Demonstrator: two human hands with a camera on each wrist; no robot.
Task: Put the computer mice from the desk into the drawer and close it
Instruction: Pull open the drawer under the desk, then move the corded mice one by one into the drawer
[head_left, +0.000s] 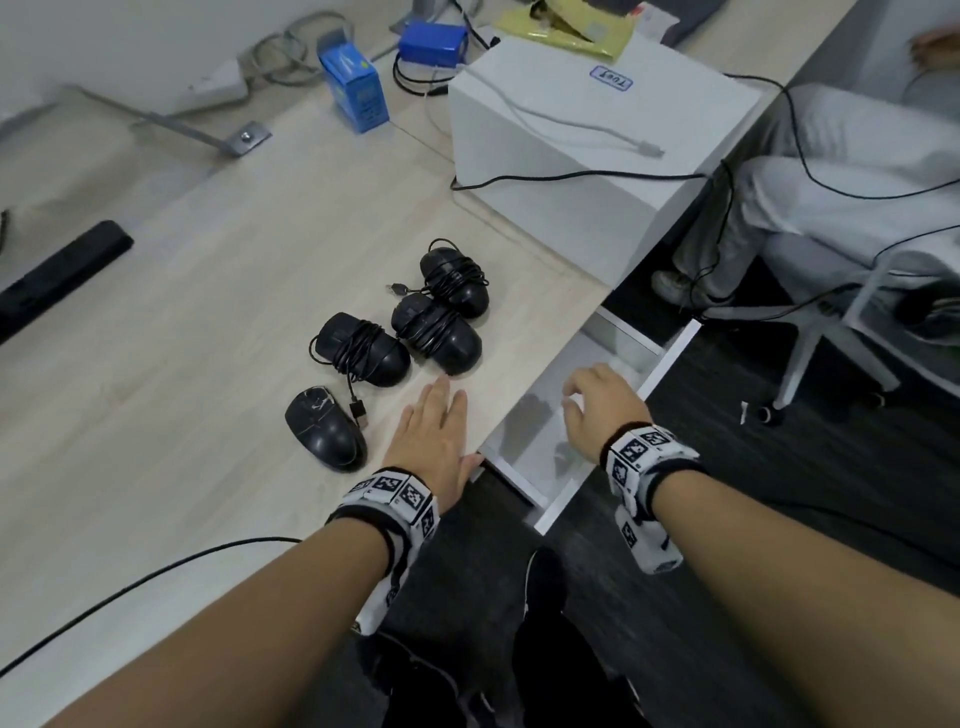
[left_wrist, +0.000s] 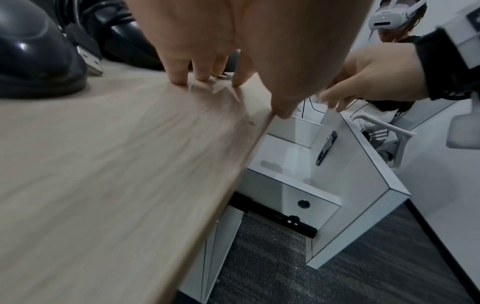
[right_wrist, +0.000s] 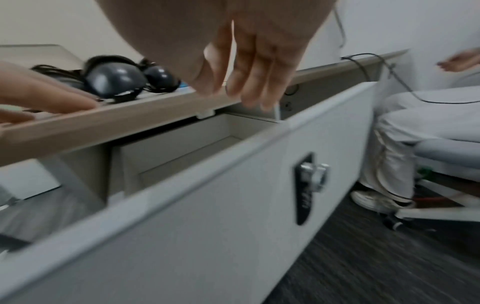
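From the head camera I see four black computer mice on the desk (head_left: 182, 322) at mid-frame: three with cords wound round them, the farthest mouse (head_left: 456, 282), the middle mouse (head_left: 437, 333) touching it, and the left wrapped mouse (head_left: 363, 349), plus a bare mouse (head_left: 325, 428) lower left with a USB plug beside it. My left hand (head_left: 434, 441) lies flat on the desk edge, fingers straight, holding nothing, just short of the mice. The drawer (head_left: 670, 358) is pulled out to the right of it, and my right hand (head_left: 602, 410) hangs over it, fingers loosely bent, grasping nothing.

In the left wrist view my fingertips (left_wrist: 179, 79) press the wood, and one glossy mouse sits in the upper left corner. The drawer's front panel (left_wrist: 355, 181) stands open at right, with my right hand above its top edge.

The right wrist view is blurred; my relaxed fingers (right_wrist: 249, 82) hover above the drawer front, whose lock (right_wrist: 314, 176) shows lower right. Wrapped mice sit upper left.
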